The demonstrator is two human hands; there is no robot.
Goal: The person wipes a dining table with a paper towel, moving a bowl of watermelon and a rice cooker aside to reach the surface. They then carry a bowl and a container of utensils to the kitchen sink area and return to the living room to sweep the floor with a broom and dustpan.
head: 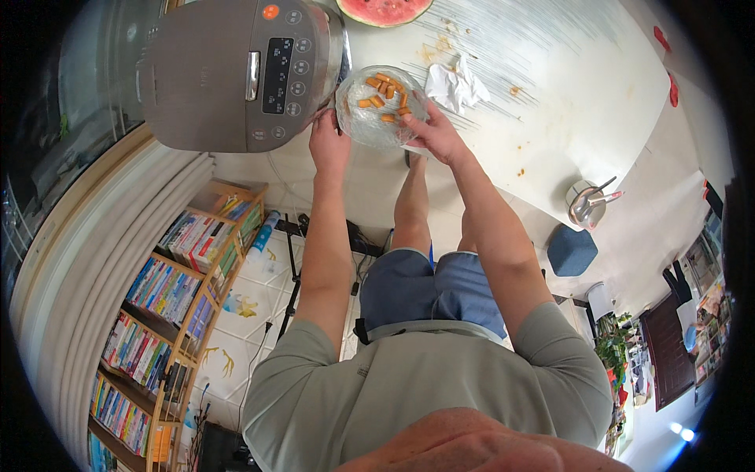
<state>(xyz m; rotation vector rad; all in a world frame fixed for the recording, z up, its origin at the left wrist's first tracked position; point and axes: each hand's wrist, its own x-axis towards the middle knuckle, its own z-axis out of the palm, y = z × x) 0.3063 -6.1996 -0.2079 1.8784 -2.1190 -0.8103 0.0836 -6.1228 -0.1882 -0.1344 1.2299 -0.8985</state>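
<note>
A clear glass plate [368,131] with several short orange-brown cigarette butts [377,101] sits at the table's near edge. My right hand [433,133] grips its right rim, thumb on top and fingers underneath. Between the plate and a grey-brown rice cooker [206,76] is my left hand [330,138]. Its fingertips are hidden by the cooker's corner and the plate's rim, so whether it holds either one cannot be told. A crumpled white tissue [457,85] lies just right of the plate.
On the white table [566,88] are a cut watermelon [386,10], brown stains and crumbs. A cup with utensils [585,206] stands at the right corner, a blue stool [571,251] below. To the left are a bookshelf [171,283], a tripod [291,283] and cables.
</note>
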